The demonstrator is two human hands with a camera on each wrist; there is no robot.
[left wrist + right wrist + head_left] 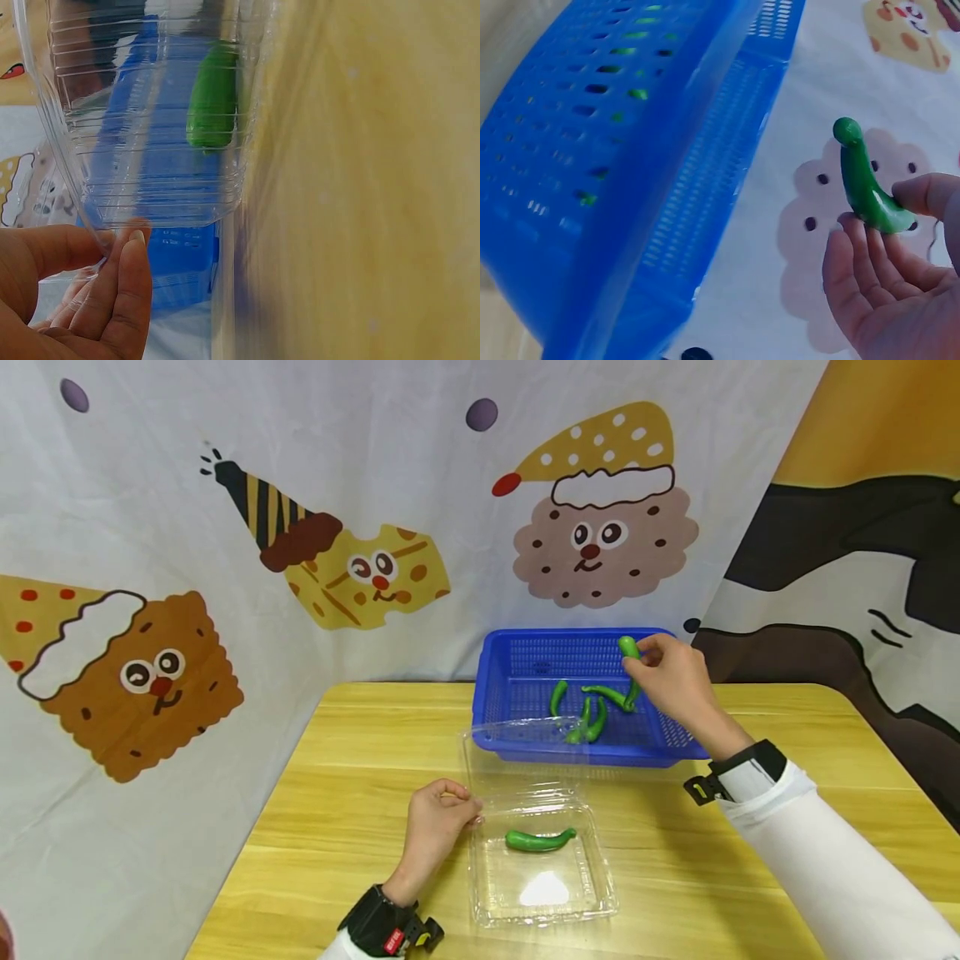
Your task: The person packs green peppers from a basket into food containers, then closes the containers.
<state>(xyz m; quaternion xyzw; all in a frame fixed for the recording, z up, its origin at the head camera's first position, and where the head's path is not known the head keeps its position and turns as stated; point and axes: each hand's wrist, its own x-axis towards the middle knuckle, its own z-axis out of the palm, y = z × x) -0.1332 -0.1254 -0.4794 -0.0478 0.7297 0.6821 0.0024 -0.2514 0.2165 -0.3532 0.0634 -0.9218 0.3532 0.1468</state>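
My right hand (675,681) pinches a curved green chili pepper (864,184) between thumb and fingers, above the right side of a blue plastic basket (491,693). Several more green peppers (597,720) lie inside that basket. With thumb and fingertips, my left hand (437,822) pinches the left edge of a clear plastic clamshell box (480,902), near its fold. The box lies on the table with its lid (487,777) raised and leaning toward the basket. One green pepper (538,841) lies crosswise in the box's bottom half.
The light wooden table (337,827) ends at a white cloth (300,652) printed with cartoon snacks. Against this cloth stands the basket, whose front wall is partly seen through the clear lid. Each wrist wears a black strap (375,920).
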